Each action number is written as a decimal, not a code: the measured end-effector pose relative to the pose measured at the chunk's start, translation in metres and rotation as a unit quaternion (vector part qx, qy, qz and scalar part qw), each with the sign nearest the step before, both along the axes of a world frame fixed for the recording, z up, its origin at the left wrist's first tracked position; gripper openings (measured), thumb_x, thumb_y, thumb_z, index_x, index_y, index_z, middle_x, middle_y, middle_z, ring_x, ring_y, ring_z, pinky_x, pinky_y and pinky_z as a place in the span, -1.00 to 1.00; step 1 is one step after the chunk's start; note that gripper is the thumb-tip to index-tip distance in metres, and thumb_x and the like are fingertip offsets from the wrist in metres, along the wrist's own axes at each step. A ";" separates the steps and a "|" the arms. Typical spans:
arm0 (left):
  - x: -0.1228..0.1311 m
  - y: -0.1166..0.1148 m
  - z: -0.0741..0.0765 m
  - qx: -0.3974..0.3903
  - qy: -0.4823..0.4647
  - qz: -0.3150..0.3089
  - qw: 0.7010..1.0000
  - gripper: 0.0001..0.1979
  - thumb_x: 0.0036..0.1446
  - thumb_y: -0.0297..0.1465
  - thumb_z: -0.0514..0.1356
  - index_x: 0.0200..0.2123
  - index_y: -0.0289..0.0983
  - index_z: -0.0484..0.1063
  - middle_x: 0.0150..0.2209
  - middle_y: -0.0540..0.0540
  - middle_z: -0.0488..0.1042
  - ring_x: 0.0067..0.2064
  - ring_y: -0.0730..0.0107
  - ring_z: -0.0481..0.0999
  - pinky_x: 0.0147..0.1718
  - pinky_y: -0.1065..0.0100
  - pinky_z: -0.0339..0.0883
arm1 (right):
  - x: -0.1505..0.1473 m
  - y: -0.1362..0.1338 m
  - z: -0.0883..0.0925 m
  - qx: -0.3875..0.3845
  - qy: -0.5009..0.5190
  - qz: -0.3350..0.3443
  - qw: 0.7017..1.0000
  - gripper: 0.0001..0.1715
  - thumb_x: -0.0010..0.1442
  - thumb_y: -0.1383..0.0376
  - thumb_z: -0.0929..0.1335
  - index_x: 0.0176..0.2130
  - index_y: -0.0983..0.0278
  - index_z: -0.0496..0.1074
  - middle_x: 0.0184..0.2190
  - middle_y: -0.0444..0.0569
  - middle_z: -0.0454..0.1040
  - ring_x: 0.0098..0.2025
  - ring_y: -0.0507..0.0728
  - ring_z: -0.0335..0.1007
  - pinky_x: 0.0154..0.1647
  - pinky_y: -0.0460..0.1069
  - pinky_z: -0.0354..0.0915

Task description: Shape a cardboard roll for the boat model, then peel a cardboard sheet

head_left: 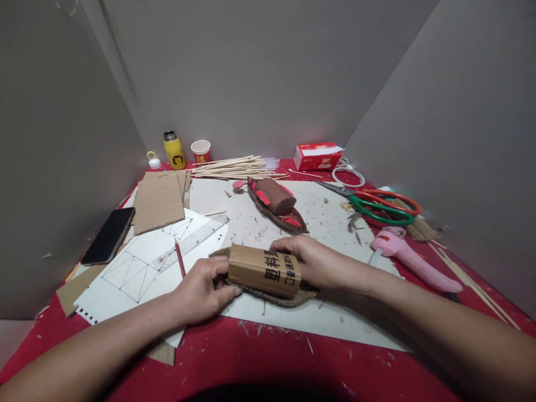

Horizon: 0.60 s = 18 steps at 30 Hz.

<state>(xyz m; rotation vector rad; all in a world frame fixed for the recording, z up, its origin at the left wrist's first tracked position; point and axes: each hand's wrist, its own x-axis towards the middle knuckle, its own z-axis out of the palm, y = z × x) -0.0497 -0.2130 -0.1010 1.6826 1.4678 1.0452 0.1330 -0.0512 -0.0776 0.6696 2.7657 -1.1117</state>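
A cardboard boat hull (278,300) lies on the white sheet close in front of me. Over it sits a curved cardboard cover (255,271) with printed black characters. My left hand (211,287) pinches the boat's left end, thumb on the near edge and fingers by the cover. My right hand (312,259) grips the cover's right, far side; some of its fingertips are hidden behind the cardboard. Behind them stands a finished-looking brown model boat (274,198) with a rounded canopy and red pieces.
At left are drawings (134,273), a clear ruler (195,240), a red pencil (180,258), cardboard sheets (157,204) and a phone (109,235). At right lie scissors (383,206) and a pink glue gun (414,259). Wooden sticks (238,166), a yellow bottle (175,152) and a paper cup (201,151) stand behind.
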 end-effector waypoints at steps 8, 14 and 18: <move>0.001 -0.001 -0.001 -0.011 -0.001 0.011 1.000 -0.76 0.03 -0.51 0.21 -0.20 -0.25 0.56 -0.25 -0.10 0.55 -0.40 0.42 0.40 -0.48 0.38 0.28 | 0.001 0.000 -0.003 -0.009 0.012 0.007 1.000 -0.80 0.04 0.53 0.27 -0.39 0.33 0.45 -0.45 -0.07 0.51 -0.40 0.07 0.38 -0.42 -0.10 0.21; 0.001 -0.001 -0.003 -0.005 -0.024 0.006 1.000 -0.76 0.01 -0.53 0.21 -0.21 -0.31 0.56 -0.26 -0.13 0.55 -0.41 0.43 0.40 -0.47 0.39 0.29 | 0.000 0.001 -0.005 -0.003 0.004 0.011 1.000 -0.80 0.03 0.51 0.27 -0.38 0.32 0.44 -0.45 -0.06 0.50 -0.39 0.08 0.39 -0.40 -0.08 0.23; 0.001 -0.001 -0.004 -0.015 -0.013 0.013 1.000 -0.78 -0.02 -0.51 0.22 -0.25 -0.33 0.57 -0.31 -0.11 0.53 -0.41 0.44 0.38 -0.46 0.39 0.29 | 0.000 0.003 -0.007 -0.015 0.003 0.017 1.000 -0.83 0.03 0.46 0.27 -0.38 0.31 0.44 -0.45 -0.05 0.51 -0.39 0.10 0.40 -0.40 -0.07 0.25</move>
